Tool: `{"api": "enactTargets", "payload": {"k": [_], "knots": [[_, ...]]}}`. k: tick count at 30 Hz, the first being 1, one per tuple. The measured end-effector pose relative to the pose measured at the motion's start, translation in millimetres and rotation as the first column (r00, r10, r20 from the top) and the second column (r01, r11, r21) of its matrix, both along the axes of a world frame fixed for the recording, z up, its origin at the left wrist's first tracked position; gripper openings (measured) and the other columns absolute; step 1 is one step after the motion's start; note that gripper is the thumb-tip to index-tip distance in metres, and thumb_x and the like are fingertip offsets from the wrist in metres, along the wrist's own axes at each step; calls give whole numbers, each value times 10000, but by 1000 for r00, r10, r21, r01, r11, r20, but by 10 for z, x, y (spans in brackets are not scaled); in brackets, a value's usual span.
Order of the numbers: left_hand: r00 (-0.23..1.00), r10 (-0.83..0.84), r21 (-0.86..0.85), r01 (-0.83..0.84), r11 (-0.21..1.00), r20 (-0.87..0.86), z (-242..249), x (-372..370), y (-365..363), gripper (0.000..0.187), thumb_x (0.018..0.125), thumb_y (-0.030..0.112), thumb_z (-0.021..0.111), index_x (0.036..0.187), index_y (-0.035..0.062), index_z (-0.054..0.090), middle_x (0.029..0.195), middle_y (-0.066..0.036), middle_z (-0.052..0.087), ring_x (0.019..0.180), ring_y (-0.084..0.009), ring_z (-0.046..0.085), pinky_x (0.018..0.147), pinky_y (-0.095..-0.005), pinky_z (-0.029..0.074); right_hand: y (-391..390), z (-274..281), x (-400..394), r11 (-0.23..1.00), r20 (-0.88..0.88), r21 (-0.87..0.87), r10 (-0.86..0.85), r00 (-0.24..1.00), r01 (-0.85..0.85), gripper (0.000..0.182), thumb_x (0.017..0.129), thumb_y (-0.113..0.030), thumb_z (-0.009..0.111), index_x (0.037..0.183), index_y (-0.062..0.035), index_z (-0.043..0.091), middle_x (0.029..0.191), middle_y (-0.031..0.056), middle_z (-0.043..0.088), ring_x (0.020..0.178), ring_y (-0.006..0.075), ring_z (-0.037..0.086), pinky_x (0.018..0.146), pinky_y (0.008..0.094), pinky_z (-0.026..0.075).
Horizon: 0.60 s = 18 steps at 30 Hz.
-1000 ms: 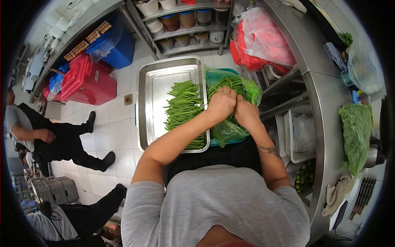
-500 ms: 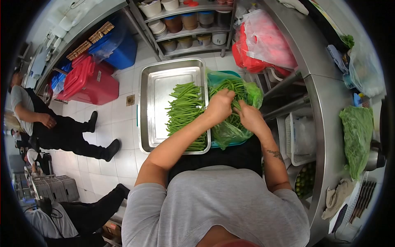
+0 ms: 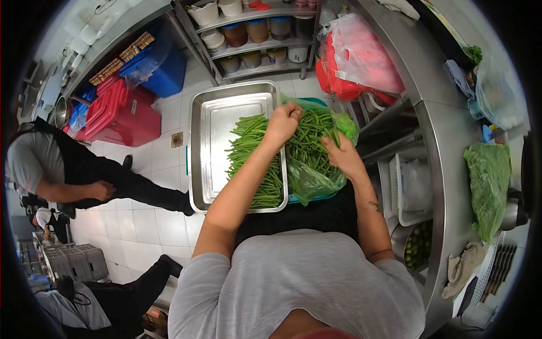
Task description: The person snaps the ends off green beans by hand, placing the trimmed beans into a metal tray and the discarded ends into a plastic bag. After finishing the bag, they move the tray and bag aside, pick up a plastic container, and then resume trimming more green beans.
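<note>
A steel tray (image 3: 210,144) holds green beans (image 3: 251,164) lined up along its right half. Beside it, a green plastic bag (image 3: 305,183) lies open with a heap of loose green beans (image 3: 309,153) in it. My left hand (image 3: 282,124) is closed above the border between tray and bag, fingertips pinched together; what is in them, if anything, I cannot make out. At the bag's right side, my right hand (image 3: 344,158) is closed around a few green beans that stick up past the thumb.
On my right runs a steel counter (image 3: 446,169), with a white basket (image 3: 415,192) below it. Shelves with tubs (image 3: 258,31) stand ahead. A red bin (image 3: 121,116) and a blue bin (image 3: 164,73) are at the left. A person (image 3: 68,166) walks close to the tray's left side.
My hands, close together over the bag before, are now apart: the left has moved up and left toward the tray, the right slightly right. The person at the left has stepped nearer.
</note>
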<state>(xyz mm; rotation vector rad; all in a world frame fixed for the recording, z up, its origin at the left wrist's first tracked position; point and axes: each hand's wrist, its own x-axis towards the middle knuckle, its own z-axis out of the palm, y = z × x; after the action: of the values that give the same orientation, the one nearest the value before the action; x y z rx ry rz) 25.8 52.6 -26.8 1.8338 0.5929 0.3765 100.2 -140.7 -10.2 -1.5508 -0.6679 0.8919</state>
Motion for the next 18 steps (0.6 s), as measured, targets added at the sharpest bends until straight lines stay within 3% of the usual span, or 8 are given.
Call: {"api": "enactTargets", "payload": {"k": [2, 5, 8, 9, 12, 13, 16, 18], "knots": [[979, -96, 68, 110, 992, -180, 12, -35, -31, 152, 891, 121, 544, 944, -6, 606, 693, -42, 546, 601, -122, 502, 554, -276, 423, -56, 59, -9, 991, -257, 134, 55, 965, -21, 426, 880, -368, 632, 1084, -22, 491, 692, -31, 430, 491, 31, 344, 443, 195, 306], [987, -158, 383, 137, 914, 24, -249, -65, -133, 154, 877, 109, 550, 972, 9, 618, 724, -79, 569, 702, -177, 549, 670, -305, 460, -48, 93, -19, 975, -351, 221, 62, 934, 19, 383, 853, -306, 676, 1058, -41, 489, 688, -39, 421, 499, 44, 353, 444, 213, 306], [975, -158, 120, 141, 983, 154, -23, -109, -317, 121, 834, 101, 575, 891, 14, 638, 864, -147, 581, 806, -283, 582, 732, -342, 463, -32, 89, 12, 958, -415, 287, 109, 903, 17, 295, 874, -218, 661, 1046, -49, 492, 706, -32, 440, 510, 47, 363, 451, 216, 311], [969, -147, 195, 107, 975, 200, -5, -114, -313, 116, 828, 76, 585, 915, 21, 640, 885, -136, 575, 815, -274, 579, 745, -337, 468, -30, 88, 31, 951, -429, 308, 127, 894, 12, 273, 880, -192, 654, 1048, -50, 492, 713, -28, 452, 514, 48, 368, 456, 215, 315], [971, -29, 80, 10, 997, 239, 106, -97, -216, 130, 822, 64, 595, 937, 16, 632, 839, -127, 561, 803, -260, 578, 739, -334, 466, -8, 116, 29, 952, -437, 306, 120, 891, 22, 226, 895, -140, 625, 1057, -51, 495, 727, -23, 471, 525, 55, 380, 468, 218, 329], [963, -23, 166, -22, 986, 267, 299, -122, -213, 141, 817, 73, 613, 942, 9, 629, 818, -122, 548, 780, -252, 572, 722, -338, 463, -3, 104, 28, 961, -390, 277, 103, 915, 10, 230, 896, -149, 622, 1057, -46, 494, 734, -19, 480, 533, 60, 394, 474, 223, 340], [951, -185, 288, 109, 951, 250, 716, -132, -323, 169, 834, 93, 630, 978, 4, 633, 773, -73, 549, 737, -180, 555, 695, -316, 448, 35, 86, 21, 991, -171, 132, 24, 985, -1, 249, 901, -172, 610, 1061, -24, 488, 761, 12, 521, 568, 94, 457, 508, 251, 385], [946, -239, 409, 133, 903, 220, 757, -83, -417, 130, 800, 95, 642, 884, 1, 610, 756, -107, 547, 701, -233, 555, 652, -350, 448, 67, 84, -3, 998, 81, -38, -48, 996, 52, 272, 902, -183, 598, 1067, -1, 481, 788, 60, 563, 605, 141, 524, 552, 291, 430]]}}
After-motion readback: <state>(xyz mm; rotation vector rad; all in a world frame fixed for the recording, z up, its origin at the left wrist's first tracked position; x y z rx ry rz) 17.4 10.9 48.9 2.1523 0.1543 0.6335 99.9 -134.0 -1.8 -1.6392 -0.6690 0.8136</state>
